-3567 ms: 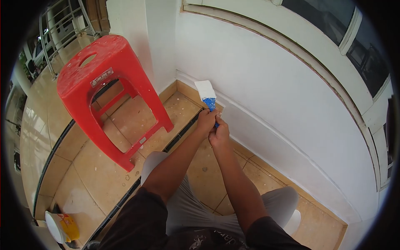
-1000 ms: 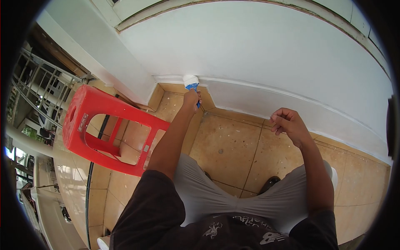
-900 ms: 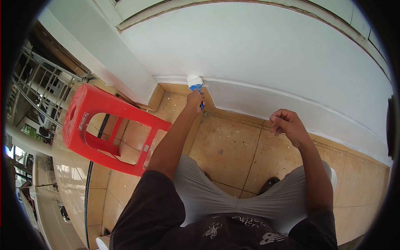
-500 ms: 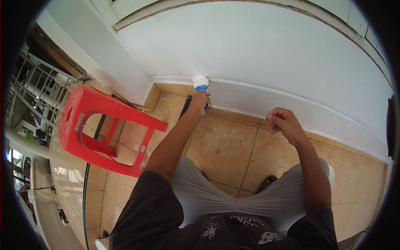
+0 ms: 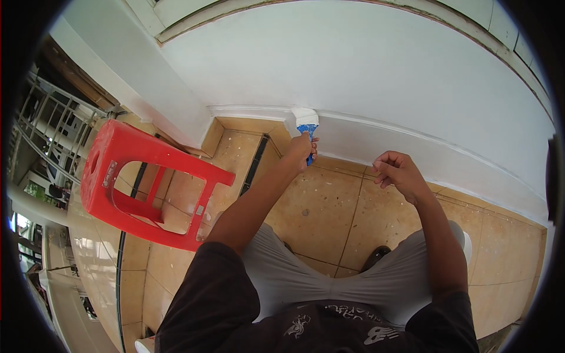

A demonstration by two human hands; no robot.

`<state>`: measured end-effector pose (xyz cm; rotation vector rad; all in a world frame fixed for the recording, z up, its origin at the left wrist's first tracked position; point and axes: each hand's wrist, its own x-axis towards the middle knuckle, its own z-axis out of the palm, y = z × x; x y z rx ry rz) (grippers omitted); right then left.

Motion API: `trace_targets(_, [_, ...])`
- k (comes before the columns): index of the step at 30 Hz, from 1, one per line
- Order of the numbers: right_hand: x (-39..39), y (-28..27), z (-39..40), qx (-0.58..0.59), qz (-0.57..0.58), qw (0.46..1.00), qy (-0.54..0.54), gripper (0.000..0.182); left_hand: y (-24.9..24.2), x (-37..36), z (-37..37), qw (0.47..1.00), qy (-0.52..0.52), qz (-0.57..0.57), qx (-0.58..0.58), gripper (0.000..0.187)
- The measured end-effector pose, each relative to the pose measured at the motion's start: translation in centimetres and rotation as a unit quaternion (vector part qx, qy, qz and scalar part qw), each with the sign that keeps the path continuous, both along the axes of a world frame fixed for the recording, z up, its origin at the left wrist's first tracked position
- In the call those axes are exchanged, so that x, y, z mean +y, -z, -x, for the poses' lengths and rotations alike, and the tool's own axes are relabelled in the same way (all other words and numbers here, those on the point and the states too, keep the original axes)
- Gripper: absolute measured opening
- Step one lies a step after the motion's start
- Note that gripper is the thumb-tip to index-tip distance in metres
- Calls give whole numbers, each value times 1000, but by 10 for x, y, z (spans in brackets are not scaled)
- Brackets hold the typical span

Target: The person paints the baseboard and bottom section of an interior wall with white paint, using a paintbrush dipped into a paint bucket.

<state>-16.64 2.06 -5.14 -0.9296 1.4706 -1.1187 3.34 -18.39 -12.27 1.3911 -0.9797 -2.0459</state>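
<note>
My left hand (image 5: pixel 301 148) is wrapped round the blue handle of a paintbrush (image 5: pixel 306 127). The brush points away from me, and its white, paint-covered bristles lie against the ledge (image 5: pixel 347 120) low on the white wall (image 5: pixel 353 65). My fingers hide part of the handle, whose blue end sticks out below them. To the right, my right hand (image 5: pixel 401 174) hangs in the air in front of the wall's lower part. Its fingers are curled in towards the thumb, and nothing shows in them.
On my left a red plastic stool (image 5: pixel 159 162) stands beside a dark-edged step (image 5: pixel 254 165). Tan floor tiles (image 5: pixel 318 217) carry pale specks. My knees are spread on both sides, with a dark shoe (image 5: pixel 375 257) between them. A metal railing (image 5: pixel 53 117) is farther left.
My left hand and the paintbrush have moved right along the ledge, uncovering more of the step's dark edge. My right hand has stayed almost in place.
</note>
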Motion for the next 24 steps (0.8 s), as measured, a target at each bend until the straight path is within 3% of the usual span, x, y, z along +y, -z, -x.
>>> trace_targets(10, [1,-2,-1,-1,4,1000,3,14,-15,17,-2,995,97,-27,14,41])
trace_targets(16, [-5,-11,-3,-2,15,1000,-1,14,-43,17,-72,967,219,59,-114,41])
trace_targets(24, [-32,-8,-35,3,18,997,-72,17,-35,-45,-186,967,-45,143,-208,40])
